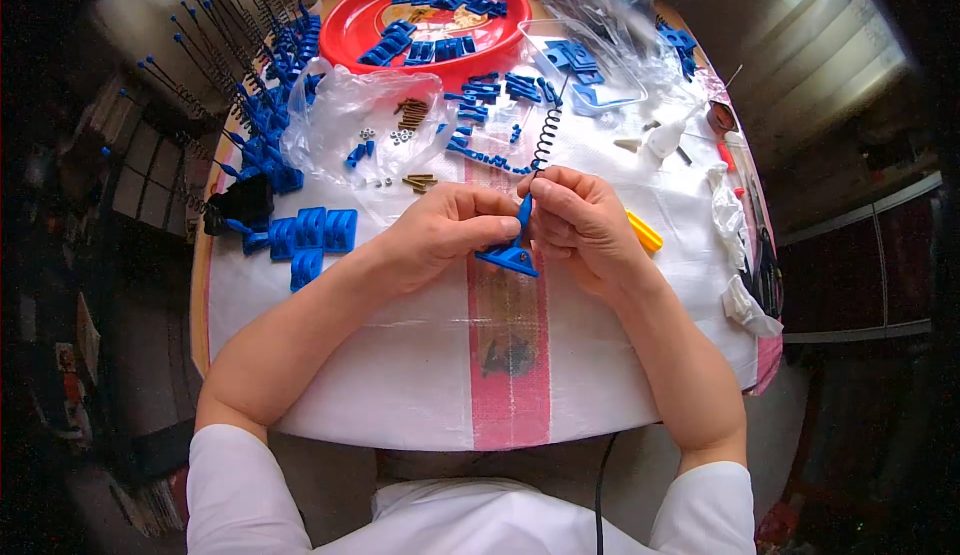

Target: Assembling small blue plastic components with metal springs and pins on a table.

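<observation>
two hands at work over the bench [400, 375], which is covered with a white woven sheet bearing a pink stripe. your left hand [440, 235] pinches the blue plastic stand [512, 250], thumb and fingers closed on its upright stem above the flat triangular foot. your right hand [580, 225] is closed on the same stem from the other side, fingertips at the lower end of the black coiled spring [545, 135], which rises from the stem top, slightly tilted. the piece sits between both hands, just above the pink stripe. behind: one red tray [350, 25] of blue parts; clear plastic bags [340, 105] with screws and nuts; a row of finished blue stands with black springs [250, 65] at your left; blue clips [312, 230] beside your left hand; a yellow tool [645, 232] just right of your right hand.
</observation>
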The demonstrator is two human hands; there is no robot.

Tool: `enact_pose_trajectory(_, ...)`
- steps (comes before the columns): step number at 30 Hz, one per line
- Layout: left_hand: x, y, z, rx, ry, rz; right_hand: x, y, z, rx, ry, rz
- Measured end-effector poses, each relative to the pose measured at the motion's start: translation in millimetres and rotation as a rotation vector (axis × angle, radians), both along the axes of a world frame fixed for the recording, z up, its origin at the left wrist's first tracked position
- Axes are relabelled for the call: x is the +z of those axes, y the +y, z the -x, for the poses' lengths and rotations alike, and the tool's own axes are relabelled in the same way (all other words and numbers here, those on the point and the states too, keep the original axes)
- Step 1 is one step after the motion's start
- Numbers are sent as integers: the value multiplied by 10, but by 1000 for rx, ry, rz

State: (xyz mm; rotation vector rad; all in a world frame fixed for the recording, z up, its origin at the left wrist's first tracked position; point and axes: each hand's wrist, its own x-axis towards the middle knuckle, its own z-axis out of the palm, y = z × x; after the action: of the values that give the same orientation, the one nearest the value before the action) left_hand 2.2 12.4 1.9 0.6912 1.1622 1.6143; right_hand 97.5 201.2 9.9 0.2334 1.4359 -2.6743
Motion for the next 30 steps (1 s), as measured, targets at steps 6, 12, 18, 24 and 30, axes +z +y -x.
enact_pose_trajectory(6,-32,12,-15,-26,-79,-5,36,21,-10,28,-9,47)
enact_pose_trajectory(12,-4,8,-9,-33,-42,6,51,4,-9,2,-24,19)
enact_pose_trajectory(18,-27,11,-6,-39,-76,-16,15,32,0,9,-19,-2)
enact_pose_trajectory(24,-47,14,-2,-30,-102,-28,14,35,-7,10,-17,2)
enact_pose_trajectory(30,-11,4,-2,-28,-135,-36,-11,46,5,29,1,1)
